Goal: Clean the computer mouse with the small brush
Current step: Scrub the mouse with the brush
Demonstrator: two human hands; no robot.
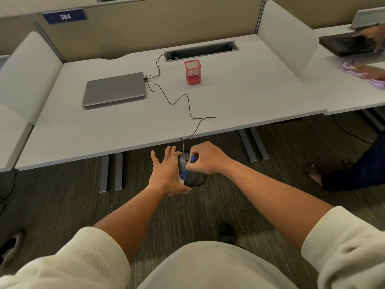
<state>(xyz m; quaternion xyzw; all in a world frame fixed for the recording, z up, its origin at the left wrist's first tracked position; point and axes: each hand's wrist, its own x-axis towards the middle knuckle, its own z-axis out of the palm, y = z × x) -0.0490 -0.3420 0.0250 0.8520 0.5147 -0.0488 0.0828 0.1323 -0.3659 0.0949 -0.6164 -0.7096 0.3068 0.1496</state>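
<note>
A dark grey computer mouse (184, 163) is held in the air in front of the desk's near edge, above the carpet. My left hand (166, 174) cradles it from the left, fingers spread upward. My right hand (205, 158) pinches a small blue brush (187, 171) by its handle. The brush lies slantwise across the mouse's top, and its bristles touch the lower part of the mouse. The mouse's thin black cable (188, 103) runs up over the desk edge toward the laptop.
On the white desk (239, 101) lie a shut grey laptop (114, 89), a red mesh pen cup (192, 72) and a cable slot (201, 50). White dividers flank the desk. At the right, another person wipes a keyboard (345, 44) with a purple cloth (362, 76).
</note>
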